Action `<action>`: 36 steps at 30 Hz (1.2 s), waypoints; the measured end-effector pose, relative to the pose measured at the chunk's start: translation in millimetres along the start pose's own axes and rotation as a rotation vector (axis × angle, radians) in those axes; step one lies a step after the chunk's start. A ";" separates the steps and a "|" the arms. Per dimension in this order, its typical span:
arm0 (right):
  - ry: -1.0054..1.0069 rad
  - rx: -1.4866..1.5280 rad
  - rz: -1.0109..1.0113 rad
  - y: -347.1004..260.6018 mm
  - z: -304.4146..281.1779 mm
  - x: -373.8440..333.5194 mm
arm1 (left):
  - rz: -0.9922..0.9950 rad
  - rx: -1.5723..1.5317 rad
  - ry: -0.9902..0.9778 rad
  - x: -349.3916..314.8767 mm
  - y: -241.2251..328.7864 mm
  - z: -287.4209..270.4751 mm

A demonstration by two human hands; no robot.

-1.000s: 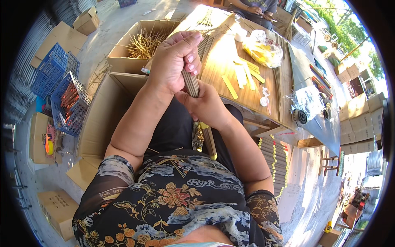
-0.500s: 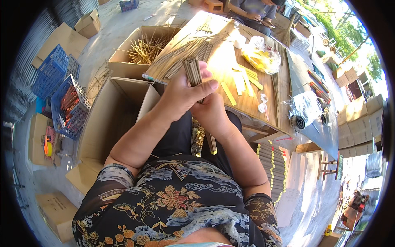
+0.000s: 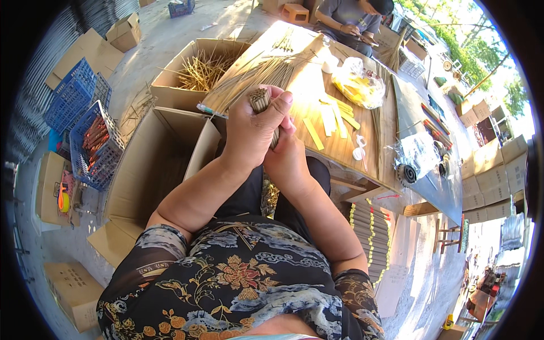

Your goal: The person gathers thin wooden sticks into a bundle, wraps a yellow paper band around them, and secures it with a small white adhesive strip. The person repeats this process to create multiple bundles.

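Note:
Both my hands are wrapped round one tight bundle of thin brown sticks (image 3: 260, 101), held above my lap near the table's close edge. My left hand (image 3: 247, 131) is closed about its upper part, thumb across the front, and the cut ends poke out above the fist. Just below and to the right, my right hand (image 3: 289, 157) is closed on the lower part, touching the left hand. The bundle's bottom end is hidden. Loose thin sticks (image 3: 269, 71) lie on the wooden table (image 3: 306, 107) beyond my hands, with yellow paper strips (image 3: 340, 119) to their right.
Left of me stand an open cardboard box (image 3: 141, 164), another box (image 3: 164, 85) full of sticks, and blue crates (image 3: 93, 144). A bag of yellow pieces (image 3: 358, 84) rests on the table. Banded bundles (image 3: 369, 232) lie at lower right. A person (image 3: 351, 25) sits at the far side.
The bundle has tilted so that its top end faces me more and stands out less above my left hand. Its lower end, visible before below my right hand, is out of sight.

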State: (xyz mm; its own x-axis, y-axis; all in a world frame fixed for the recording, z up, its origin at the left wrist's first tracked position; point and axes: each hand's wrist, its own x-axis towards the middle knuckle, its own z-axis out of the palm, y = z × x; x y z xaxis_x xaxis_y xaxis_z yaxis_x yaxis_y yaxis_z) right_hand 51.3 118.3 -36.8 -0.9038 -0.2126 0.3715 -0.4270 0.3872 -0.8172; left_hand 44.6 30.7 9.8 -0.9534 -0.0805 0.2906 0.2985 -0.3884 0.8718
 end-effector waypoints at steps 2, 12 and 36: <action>-0.005 -0.013 0.020 -0.2 -0.2 -0.4 | 0.028 0.023 0.090 -2.2 -2.4 5.6; 0.105 0.072 -0.245 14.3 -4.0 9.0 | 0.191 0.167 -0.118 2.4 9.2 16.0; 0.295 0.149 -0.241 73.5 -27.7 149.6 | 0.208 0.169 -0.173 151.1 -43.7 44.1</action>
State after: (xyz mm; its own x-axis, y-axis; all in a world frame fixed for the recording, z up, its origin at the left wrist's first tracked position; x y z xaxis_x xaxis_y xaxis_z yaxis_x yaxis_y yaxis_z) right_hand -116.1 139.8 -29.1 -0.7576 -0.0068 0.6527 -0.6380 0.2189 -0.7383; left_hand -110.6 76.0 33.0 -0.8540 0.0205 0.5198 0.5033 -0.2203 0.8356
